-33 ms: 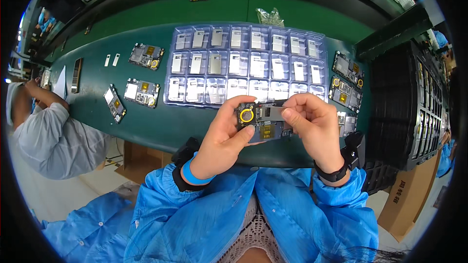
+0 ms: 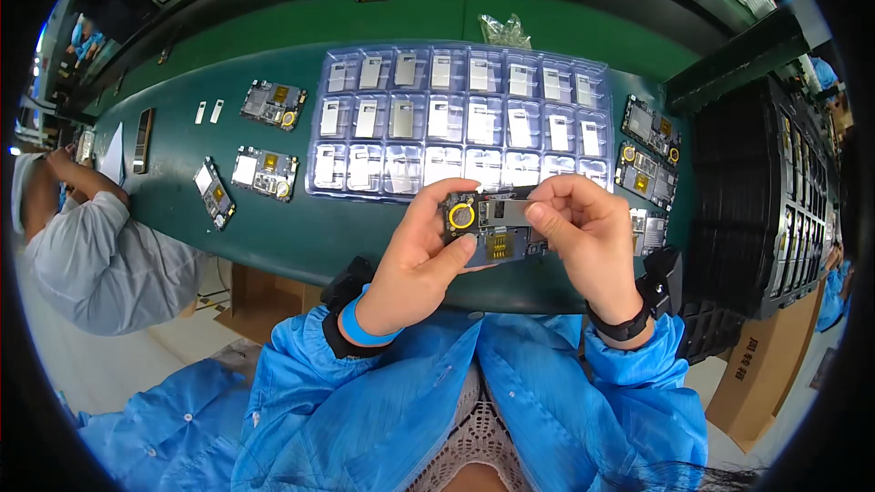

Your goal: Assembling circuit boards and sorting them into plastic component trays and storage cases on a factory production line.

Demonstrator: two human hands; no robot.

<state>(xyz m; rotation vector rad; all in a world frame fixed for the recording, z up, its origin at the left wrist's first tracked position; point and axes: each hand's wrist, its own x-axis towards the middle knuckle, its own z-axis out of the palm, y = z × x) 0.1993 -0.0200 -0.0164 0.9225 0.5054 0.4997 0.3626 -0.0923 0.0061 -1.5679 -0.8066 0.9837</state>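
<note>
Dark green worktable (image 2: 314, 241), brighter green strip (image 2: 410, 20) behind — pale floor (image 2: 189, 339).

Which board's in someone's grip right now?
The board with the yellow-ringed disc, in the wearer's left hand; the right hand pinches a metal plate over it. Neither hand touches the other boards.

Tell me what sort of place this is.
Probably an electronics assembly workshop: a circuit board in the left hand, a compartment tray of silvery pieces, and more boards on a green bench.

Silver plate (image 2: 510, 211) over dark circuit board (image 2: 512, 244)
</note>
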